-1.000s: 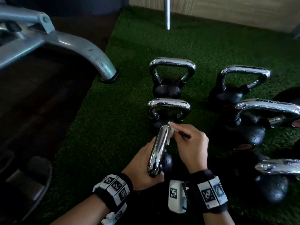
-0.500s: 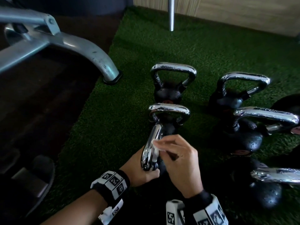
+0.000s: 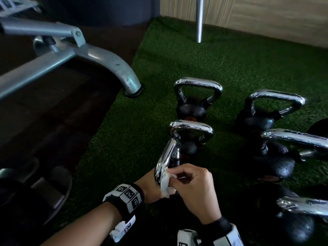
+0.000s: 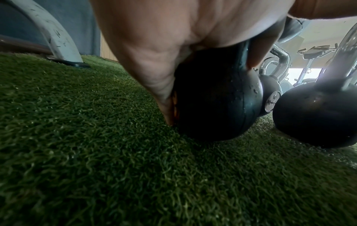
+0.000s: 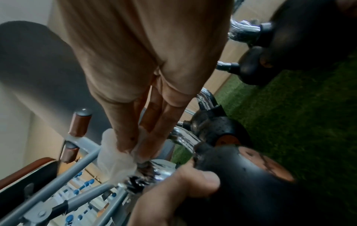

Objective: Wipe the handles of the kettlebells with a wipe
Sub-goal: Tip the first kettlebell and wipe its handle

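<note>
Turf (image 3: 134, 148) carries kettlebell rows. Nearest kettlebell (image 4: 216, 107) sits left of others, tipped toward you so chrome handle (image 3: 166, 157) faces up. Your left hand (image 3: 150, 187) grips its body, bracing it. Your right hand (image 3: 195, 189) pinches wipe (image 3: 165, 183) against handle's near end.

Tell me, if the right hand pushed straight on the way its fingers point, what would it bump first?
Probably the chrome handle it is wiping: the right hand presses the wipe against it. Depth beyond is unclear.
</note>
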`<act>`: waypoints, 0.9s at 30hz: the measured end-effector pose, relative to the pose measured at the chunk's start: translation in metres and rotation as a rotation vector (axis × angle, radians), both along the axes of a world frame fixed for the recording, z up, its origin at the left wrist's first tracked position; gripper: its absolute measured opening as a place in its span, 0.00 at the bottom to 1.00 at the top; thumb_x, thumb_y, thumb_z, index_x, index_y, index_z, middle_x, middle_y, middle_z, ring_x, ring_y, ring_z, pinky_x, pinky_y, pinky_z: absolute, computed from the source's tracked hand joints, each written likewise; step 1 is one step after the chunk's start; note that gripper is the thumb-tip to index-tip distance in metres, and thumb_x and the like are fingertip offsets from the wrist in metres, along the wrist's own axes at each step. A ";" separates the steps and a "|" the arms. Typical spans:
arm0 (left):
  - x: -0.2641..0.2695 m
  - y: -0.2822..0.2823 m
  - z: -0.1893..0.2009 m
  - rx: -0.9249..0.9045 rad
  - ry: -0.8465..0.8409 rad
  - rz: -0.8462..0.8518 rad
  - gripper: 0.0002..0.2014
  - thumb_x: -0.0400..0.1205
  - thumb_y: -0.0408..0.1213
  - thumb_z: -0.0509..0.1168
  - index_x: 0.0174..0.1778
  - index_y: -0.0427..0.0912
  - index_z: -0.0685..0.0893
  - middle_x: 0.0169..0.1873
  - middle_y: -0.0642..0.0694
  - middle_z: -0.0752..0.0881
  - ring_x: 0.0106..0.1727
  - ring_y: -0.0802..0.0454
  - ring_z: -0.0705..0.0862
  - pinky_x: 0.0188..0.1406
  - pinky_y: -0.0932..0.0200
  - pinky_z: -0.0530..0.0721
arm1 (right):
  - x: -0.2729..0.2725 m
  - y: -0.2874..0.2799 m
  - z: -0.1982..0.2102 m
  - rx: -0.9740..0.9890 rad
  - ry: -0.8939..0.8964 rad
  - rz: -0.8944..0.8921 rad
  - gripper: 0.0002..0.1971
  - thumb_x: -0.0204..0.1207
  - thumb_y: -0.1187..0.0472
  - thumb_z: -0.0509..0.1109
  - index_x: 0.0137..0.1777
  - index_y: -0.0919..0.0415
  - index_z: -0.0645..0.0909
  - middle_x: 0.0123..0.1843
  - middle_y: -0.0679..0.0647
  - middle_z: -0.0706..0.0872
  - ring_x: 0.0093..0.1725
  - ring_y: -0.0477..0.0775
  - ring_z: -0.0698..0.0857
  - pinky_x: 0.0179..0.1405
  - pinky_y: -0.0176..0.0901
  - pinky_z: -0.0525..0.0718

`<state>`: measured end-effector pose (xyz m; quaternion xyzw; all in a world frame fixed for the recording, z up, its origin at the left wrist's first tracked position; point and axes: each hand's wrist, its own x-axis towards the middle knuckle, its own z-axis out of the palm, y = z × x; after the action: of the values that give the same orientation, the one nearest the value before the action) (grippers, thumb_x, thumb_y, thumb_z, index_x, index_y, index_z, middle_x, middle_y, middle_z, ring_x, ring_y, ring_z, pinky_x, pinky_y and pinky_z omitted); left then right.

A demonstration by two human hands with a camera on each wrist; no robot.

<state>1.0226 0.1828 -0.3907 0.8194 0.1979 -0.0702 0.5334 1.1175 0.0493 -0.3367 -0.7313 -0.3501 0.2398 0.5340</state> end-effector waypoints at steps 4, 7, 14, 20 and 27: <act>0.000 0.005 0.001 -0.022 0.019 -0.022 0.15 0.80 0.38 0.70 0.27 0.50 0.77 0.28 0.67 0.83 0.34 0.73 0.80 0.39 0.72 0.77 | 0.000 -0.002 -0.008 -0.081 0.101 0.037 0.11 0.68 0.70 0.84 0.43 0.52 0.95 0.43 0.43 0.95 0.45 0.42 0.94 0.48 0.43 0.92; -0.005 0.009 -0.005 -0.067 -0.023 -0.005 0.10 0.77 0.45 0.67 0.36 0.43 0.83 0.33 0.50 0.83 0.37 0.64 0.82 0.45 0.60 0.85 | 0.003 0.000 -0.013 -0.110 0.020 0.085 0.13 0.69 0.72 0.83 0.45 0.52 0.95 0.46 0.41 0.95 0.47 0.40 0.93 0.48 0.37 0.90; -0.008 0.007 -0.001 -0.160 -0.129 -0.017 0.09 0.77 0.25 0.74 0.47 0.40 0.85 0.43 0.45 0.91 0.48 0.58 0.89 0.52 0.60 0.87 | 0.019 0.014 -0.014 -0.255 -0.160 0.187 0.12 0.72 0.70 0.78 0.48 0.52 0.94 0.39 0.43 0.93 0.41 0.37 0.90 0.38 0.23 0.82; -0.009 0.002 0.006 -0.014 -0.155 -0.072 0.25 0.76 0.29 0.77 0.55 0.67 0.83 0.38 0.64 0.87 0.44 0.73 0.84 0.56 0.57 0.86 | 0.023 0.001 -0.014 -0.260 0.115 0.311 0.09 0.71 0.68 0.76 0.46 0.55 0.94 0.43 0.47 0.96 0.46 0.45 0.94 0.53 0.49 0.91; -0.008 -0.001 0.002 -0.055 -0.168 -0.075 0.33 0.76 0.35 0.76 0.76 0.52 0.73 0.68 0.49 0.84 0.69 0.53 0.86 0.69 0.44 0.85 | 0.013 -0.004 -0.020 -0.144 0.533 0.217 0.09 0.75 0.73 0.78 0.48 0.59 0.93 0.47 0.59 0.96 0.49 0.56 0.94 0.53 0.50 0.90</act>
<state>1.0149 0.1814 -0.3889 0.8142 0.1195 -0.0265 0.5675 1.1306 0.0455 -0.3571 -0.6368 -0.2559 0.5031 0.5253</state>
